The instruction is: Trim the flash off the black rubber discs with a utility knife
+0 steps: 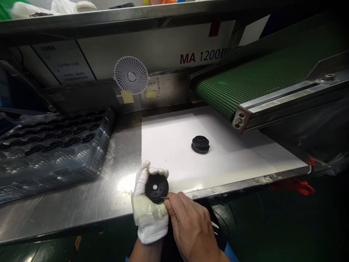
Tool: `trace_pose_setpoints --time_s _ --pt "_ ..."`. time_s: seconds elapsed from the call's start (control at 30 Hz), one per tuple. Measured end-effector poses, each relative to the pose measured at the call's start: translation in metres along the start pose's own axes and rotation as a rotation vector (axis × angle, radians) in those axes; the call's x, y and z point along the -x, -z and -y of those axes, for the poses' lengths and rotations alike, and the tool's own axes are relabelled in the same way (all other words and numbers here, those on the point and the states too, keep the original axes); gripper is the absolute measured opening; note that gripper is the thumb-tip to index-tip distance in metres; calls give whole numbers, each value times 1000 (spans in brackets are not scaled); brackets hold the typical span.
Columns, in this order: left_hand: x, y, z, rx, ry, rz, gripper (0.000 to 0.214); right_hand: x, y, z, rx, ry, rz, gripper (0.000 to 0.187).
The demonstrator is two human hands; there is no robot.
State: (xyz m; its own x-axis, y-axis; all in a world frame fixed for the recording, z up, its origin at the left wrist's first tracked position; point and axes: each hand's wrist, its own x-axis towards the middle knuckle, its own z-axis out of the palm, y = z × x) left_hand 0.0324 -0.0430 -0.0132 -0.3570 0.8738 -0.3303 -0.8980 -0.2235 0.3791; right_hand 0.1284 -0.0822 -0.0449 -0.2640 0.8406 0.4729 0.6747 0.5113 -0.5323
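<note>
My left hand [149, 211], in a white glove, grips a round black rubber part [156, 188] with a centre hole, just above the near edge of the steel table. My bare right hand [191, 225] is pinched on a small thin tool [164, 198] whose tip touches the lower right rim of that part. A second black round part [200, 144] lies on the white sheet [231, 160] further back, apart from both hands.
A plastic-wrapped tray of several black parts [54, 145] lies on the steel table [81, 203] at the left. A green conveyor belt [253, 82] slopes in from the right. A small white fan [131, 75] stands at the back. Red-handled tool [294, 186] hangs below the right edge.
</note>
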Motion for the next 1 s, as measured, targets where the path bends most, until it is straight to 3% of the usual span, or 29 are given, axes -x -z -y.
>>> trace_pose_setpoints --time_s 0.2,0.5,0.87,1.0 --pt "1 4 -13 -134 244 73 34 -2 6 -7 16 -23 17 34" --pt "-5 0 -2 -33 101 -4 8 -1 0 -2 30 -13 11 34" --pt "-6 5 -4 32 46 -22 13 -2 -4 1 40 40 12 33" --pt "-4 1 -3 5 -31 -45 15 -2 -2 1 -41 35 42 32"
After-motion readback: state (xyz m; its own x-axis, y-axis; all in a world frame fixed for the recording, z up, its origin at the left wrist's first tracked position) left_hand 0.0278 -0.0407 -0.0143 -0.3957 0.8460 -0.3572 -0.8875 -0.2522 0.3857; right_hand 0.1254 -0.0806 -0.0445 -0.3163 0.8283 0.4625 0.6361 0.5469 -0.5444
